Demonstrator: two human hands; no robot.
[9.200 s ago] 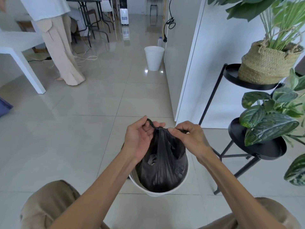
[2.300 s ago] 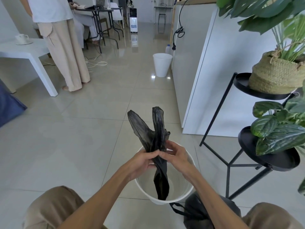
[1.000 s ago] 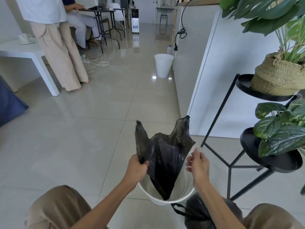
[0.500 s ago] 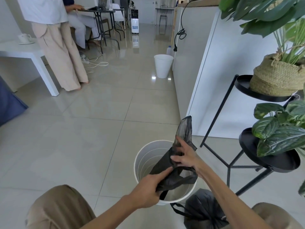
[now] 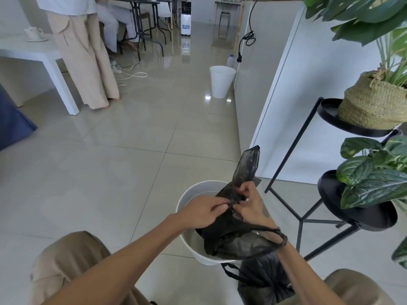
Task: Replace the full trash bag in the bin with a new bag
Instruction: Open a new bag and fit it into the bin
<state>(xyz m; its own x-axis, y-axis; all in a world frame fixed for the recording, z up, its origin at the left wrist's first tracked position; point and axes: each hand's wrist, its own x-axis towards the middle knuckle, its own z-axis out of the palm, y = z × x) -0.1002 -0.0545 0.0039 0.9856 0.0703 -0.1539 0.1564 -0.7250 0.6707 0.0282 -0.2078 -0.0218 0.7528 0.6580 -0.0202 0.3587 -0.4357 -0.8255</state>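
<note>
A white round bin [image 5: 187, 197] stands on the tiled floor in front of my knees. Over its mouth I hold a thin new black bag [image 5: 233, 241]. My left hand [image 5: 204, 211] and my right hand [image 5: 251, 205] pinch its crumpled film together at the middle. One handle flap sticks up above my right hand, and another handle loops around my right wrist. The full tied black bag [image 5: 262, 282] lies on the floor just right of the bin, partly hidden by my right forearm.
A black metal plant stand [image 5: 308, 219] with leafy pots rises close on the right beside a white cabinet wall [image 5: 284, 102]. A second white bin [image 5: 221, 81] stands farther back. At the left, a person in beige trousers [image 5: 86, 62] stands by a white table [image 5: 33, 51].
The spread bag has been gathered over the bin. My left hand moved up from the bag's lower edge to meet my right hand, and a handle now loops around my right wrist.
</note>
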